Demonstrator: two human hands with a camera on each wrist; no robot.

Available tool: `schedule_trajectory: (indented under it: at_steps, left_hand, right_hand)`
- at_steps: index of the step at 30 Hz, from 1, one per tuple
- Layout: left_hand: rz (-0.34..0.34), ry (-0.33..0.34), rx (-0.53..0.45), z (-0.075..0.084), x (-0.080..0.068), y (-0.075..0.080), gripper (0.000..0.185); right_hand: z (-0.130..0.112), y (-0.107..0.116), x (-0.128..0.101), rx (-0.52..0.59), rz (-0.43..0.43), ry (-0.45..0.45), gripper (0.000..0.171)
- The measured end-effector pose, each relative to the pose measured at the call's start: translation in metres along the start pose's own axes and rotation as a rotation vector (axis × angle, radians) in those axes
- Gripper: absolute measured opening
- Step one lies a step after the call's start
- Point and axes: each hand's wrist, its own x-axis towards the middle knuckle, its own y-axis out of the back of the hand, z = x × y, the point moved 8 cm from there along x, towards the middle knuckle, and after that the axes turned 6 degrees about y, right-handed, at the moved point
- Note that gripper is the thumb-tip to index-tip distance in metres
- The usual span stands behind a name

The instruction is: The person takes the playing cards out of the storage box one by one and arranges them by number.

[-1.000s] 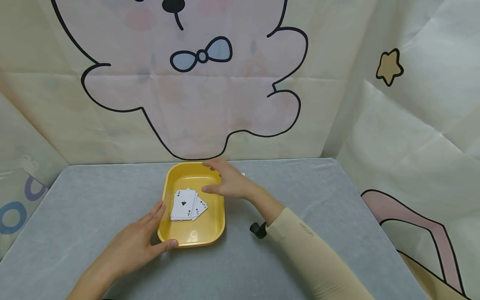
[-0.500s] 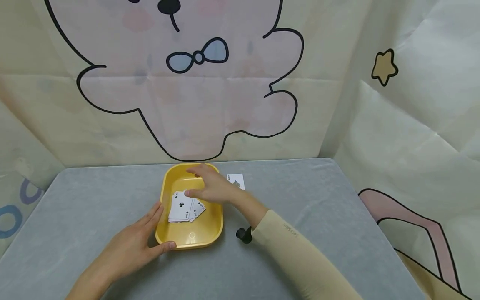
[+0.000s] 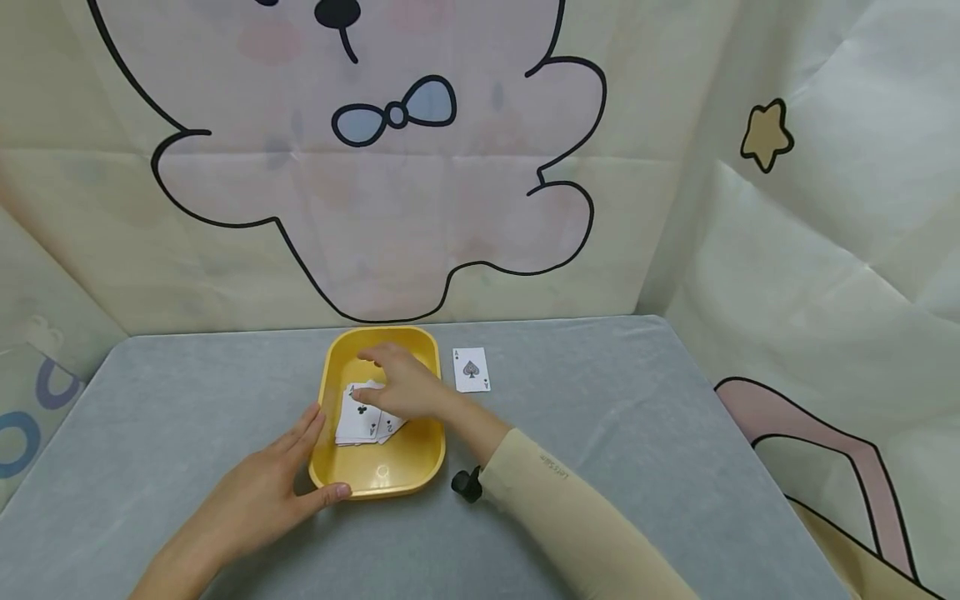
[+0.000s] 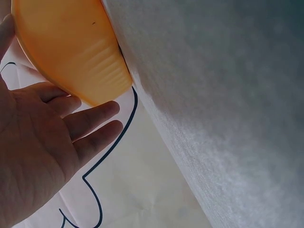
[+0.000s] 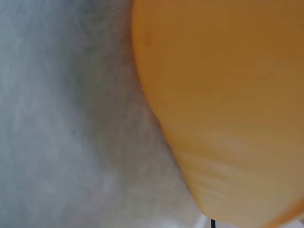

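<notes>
A yellow plastic tray (image 3: 412,467) stands on the cloth-covered table. A small fanned pile of playing cards (image 3: 356,431) lies in it, an ace of clubs on top. My left hand (image 3: 262,479) is at the tray's left side, fingers extended along the wall and thumb on the near rim; the left wrist view shows the hand (image 4: 38,137) with its fingers relaxed beside the tray's wall (image 4: 90,52). Over the pile reaches my right hand (image 3: 408,385), fingers loosely spread, thumb overlapping the cards' upper part. Only the tray's outer wall (image 5: 218,118) and the cloth fill the right wrist view.
To the right of the tray, an ace of spades (image 3: 471,379) lies face up on the grey tablecloth (image 3: 585,400). Behind the table hangs a printed cartoon backdrop (image 3: 375,208). A black fitting (image 3: 467,485) sticks out at the right sleeve.
My right hand has moved left from the tray's right rim to over the card pile, uncovering the ace of spades on the table. The left hand keeps its place at the tray.
</notes>
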Motion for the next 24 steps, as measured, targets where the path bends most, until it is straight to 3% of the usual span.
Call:
schedule_trajectory:
  at_steps: [6,13,24]
  left_hand:
    - [0.0,-0.002,0.0,0.0,0.001,-0.001,0.103]
    - [0.006,-0.01,-0.005,0.001,0.0,-0.003,0.103]
    - [0.002,0.002,-0.001,-0.003,-0.001,-0.001,0.103]
  right_hand:
    - [0.001,-0.008,0.001,-0.009,-0.018,-0.026,0.063]
    - [0.007,-0.021,0.003,-0.101,-0.061,-0.062,0.065]
    - [0.013,-0.035,0.012,-0.25,-0.097,-0.08,0.084]
